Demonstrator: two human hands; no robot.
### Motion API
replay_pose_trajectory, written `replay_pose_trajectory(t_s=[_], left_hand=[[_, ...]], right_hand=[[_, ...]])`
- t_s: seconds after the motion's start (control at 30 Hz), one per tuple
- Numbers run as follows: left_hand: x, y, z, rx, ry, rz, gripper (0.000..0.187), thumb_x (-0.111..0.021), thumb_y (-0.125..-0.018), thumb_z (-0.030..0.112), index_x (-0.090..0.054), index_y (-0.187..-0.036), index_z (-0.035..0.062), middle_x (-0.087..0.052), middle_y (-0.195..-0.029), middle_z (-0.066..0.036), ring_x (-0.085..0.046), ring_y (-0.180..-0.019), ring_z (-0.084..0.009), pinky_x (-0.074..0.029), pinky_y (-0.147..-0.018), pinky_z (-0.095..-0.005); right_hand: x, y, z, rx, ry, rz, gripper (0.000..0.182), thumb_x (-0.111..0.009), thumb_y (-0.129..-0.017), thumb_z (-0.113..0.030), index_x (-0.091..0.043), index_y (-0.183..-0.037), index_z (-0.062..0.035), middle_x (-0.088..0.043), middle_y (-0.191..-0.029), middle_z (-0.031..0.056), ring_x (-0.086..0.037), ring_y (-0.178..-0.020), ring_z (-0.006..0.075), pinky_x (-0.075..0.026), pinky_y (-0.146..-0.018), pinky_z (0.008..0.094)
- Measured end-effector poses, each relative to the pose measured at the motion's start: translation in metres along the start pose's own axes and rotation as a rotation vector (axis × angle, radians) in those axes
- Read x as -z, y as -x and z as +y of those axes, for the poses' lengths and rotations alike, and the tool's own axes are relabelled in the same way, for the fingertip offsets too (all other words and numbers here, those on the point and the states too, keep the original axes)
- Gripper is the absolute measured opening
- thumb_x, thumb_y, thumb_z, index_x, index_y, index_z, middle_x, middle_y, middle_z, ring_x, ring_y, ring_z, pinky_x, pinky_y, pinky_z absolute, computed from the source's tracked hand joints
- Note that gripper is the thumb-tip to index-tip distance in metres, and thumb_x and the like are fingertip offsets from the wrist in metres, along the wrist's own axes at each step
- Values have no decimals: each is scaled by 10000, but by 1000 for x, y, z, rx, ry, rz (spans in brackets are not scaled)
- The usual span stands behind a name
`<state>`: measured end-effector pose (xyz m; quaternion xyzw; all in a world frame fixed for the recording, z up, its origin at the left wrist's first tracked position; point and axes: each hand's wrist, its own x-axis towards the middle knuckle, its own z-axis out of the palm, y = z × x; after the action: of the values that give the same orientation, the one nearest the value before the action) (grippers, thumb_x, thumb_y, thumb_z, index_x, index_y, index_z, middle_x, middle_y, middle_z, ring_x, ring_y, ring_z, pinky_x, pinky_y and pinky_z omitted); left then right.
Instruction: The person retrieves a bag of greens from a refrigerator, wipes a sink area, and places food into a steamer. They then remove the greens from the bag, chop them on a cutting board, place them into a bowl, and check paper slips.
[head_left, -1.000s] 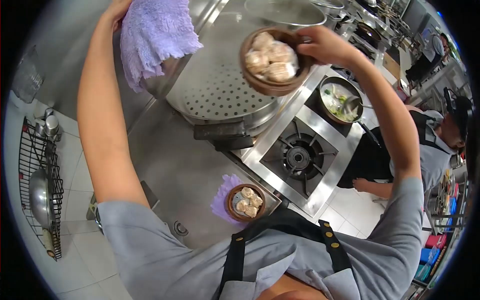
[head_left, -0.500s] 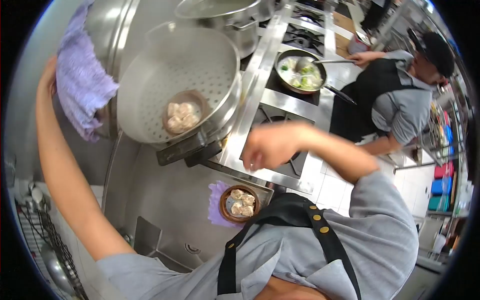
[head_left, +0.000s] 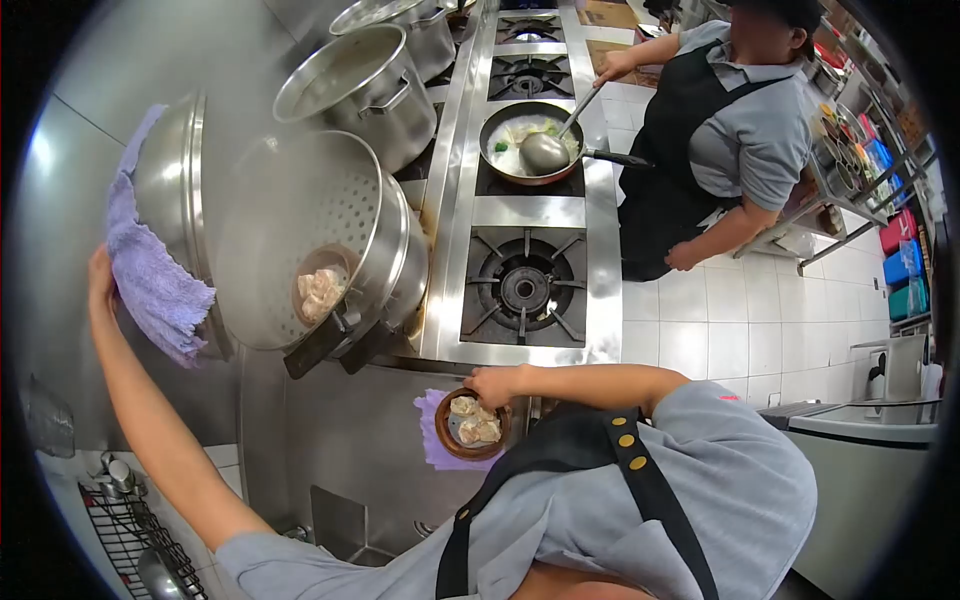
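Note:
My left hand (head_left: 101, 277) is raised at the far left, pressed against a purple cloth (head_left: 155, 240) that lies over a large metal lid (head_left: 170, 165). Beside the lid stands a steamer pot (head_left: 350, 185) with a perforated bottom, holding a small round basket (head_left: 338, 262) of dumplings (head_left: 320, 293). My right hand (head_left: 492, 385) grips the rim of a second round basket (head_left: 443, 440), its fingertips partly hidden. Pale dumplings (head_left: 478, 428) sit inside. Under that basket a second purple cloth (head_left: 432, 455) rests at the sink's edge.
Across the stove (head_left: 455, 300), a co-worker (head_left: 690, 140) holds a ladle (head_left: 545, 152) in a pan (head_left: 530, 178) of food. Tall pots (head_left: 385, 120) stand behind the steamer. A bare burner (head_left: 525, 289) is nearest me. The sink (head_left: 290, 440) lies below; a wire rack (head_left: 130, 530) is lower left.
My right hand has come down from over the stove onto the rim of the lower basket. The view has shifted, and the co-worker's ladle has moved in the pan.

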<state>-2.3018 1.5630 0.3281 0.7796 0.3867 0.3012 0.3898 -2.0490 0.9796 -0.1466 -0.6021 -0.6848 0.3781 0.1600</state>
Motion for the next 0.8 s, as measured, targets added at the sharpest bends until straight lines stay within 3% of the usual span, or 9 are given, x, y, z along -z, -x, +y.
replay_pose_trajectory(t_s=[0.13,0.23,0.33,0.47,0.53,0.57,0.63,0.7,0.8], left_hand=[[-25,20,15,26,46,56,356,-485,-931,289,-598,-1140,23,-630,-1030,-92,-586,-918,-184,-473,-797,-333],[-29,24,21,26,-12,100,366,-476,-936,294,-592,-1152,23,-623,-1060,-93,-577,-952,-186,-469,-805,-335],[-18,10,10,-102,-122,59,386,-470,-938,319,-588,-1163,28,-617,-1092,-91,-570,-980,-190,-457,-832,-335],[-35,-18,7,-25,18,-29,400,-466,-939,338,-589,-1167,33,-620,-1093,-86,-570,-982,-187,-455,-837,-334],[-27,3,10,22,101,-53,409,-463,-940,350,-589,-1169,36,-621,-1093,-82,-571,-984,-184,-453,-840,-334],[-58,37,39,14,27,-10,435,-463,-939,391,-599,-1162,43,-623,-1089,-77,-571,-968,-174,-458,-827,-332],[-75,55,59,-32,-94,66,448,-480,-931,410,-611,-1146,40,-629,-1057,-76,-576,-925,-160,-477,-769,-322],[-68,47,52,-77,-85,93,442,-520,-915,407,-631,-1107,25,-637,-995,-75,-581,-858,-151,-482,-716,-305],[-80,59,66,-42,-107,159,434,-552,-900,397,-648,-1071,10,-644,-942,-76,-580,-818,-143,-481,-685,-301]], right_hand=[[-5,-23,14,-10,-23,-176,277,-610,-700,-121,-630,-930,32,-650,-784,222,-661,-717,322,-533,-661,409],[43,7,-20,-154,-197,-241,341,-607,-711,-188,-596,-954,50,-640,-829,236,-624,-805,381,-496,-728,441],[79,21,-32,3,-78,-134,338,-616,-712,-192,-599,-944,52,-631,-834,249,-619,-813,390,-496,-723,439],[212,68,-89,84,53,-81,442,-600,-716,-185,-588,-1096,41,-646,-893,233,-633,-798,355,-509,-747,406],[279,82,-111,102,70,-35,431,-600,-708,-155,-597,-1100,24,-657,-874,189,-641,-805,263,-508,-754,360],[317,85,-136,-26,194,-79,431,-604,-697,-133,-598,-1092,39,-665,-857,158,-640,-794,229,-508,-747,345],[370,82,-157,-153,76,21,421,-599,-683,-115,-602,-1071,50,-651,-747,136,-608,-521,173,-494,-460,291],[421,58,-159,-82,166,82,425,-571,-681,-81,-588,-1082,56,-625,-682,131,-577,-445,152,-466,-389,268],[456,4,-169,-48,230,261,434,-543,-686,-49,-568,-1105,62,-609,-628,125,-581,-443,163,-494,-417,289]])
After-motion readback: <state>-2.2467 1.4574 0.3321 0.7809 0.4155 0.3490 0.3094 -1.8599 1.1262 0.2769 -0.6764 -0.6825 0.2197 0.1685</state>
